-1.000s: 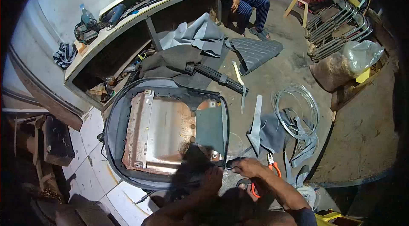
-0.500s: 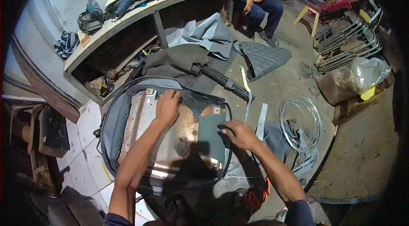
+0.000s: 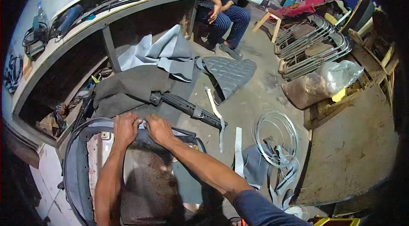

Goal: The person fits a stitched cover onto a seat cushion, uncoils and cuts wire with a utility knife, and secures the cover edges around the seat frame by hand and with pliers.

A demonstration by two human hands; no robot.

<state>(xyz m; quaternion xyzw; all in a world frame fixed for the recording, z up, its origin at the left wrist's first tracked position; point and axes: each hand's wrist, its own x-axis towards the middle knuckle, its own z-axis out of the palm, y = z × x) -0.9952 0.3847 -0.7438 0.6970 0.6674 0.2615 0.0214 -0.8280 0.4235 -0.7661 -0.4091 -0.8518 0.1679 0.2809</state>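
Observation:
A seat lies underside up in front of me, its metal pan [image 3: 147, 192] facing me. Around the pan runs a grey and black fabric seat cover [image 3: 76, 162] with dark edging. At the far rim, my left hand [image 3: 126, 128] has its fingers curled over the cover's edge. Close beside it, my right hand [image 3: 157, 129] pinches the same edge, with a small gap between the two hands. The fingertips are partly hidden behind the rim. A grey-green panel [image 3: 187, 181] covers the right part of the pan.
Beyond the seat lie a black metal rail [image 3: 187, 106], dark cloth [image 3: 132, 87] and a quilted grey piece [image 3: 230, 74]. A wire coil [image 3: 276, 138] and fabric scraps [image 3: 255, 164] lie to the right. A person [image 3: 221, 8] sits by the wooden shelf [image 3: 106, 47]. Metal frames [image 3: 315, 47] are stacked far right.
My right hand has moved from the seat's right side to the far rim, next to my left. Both hands now grip the cover's edge. The view has shifted to the right.

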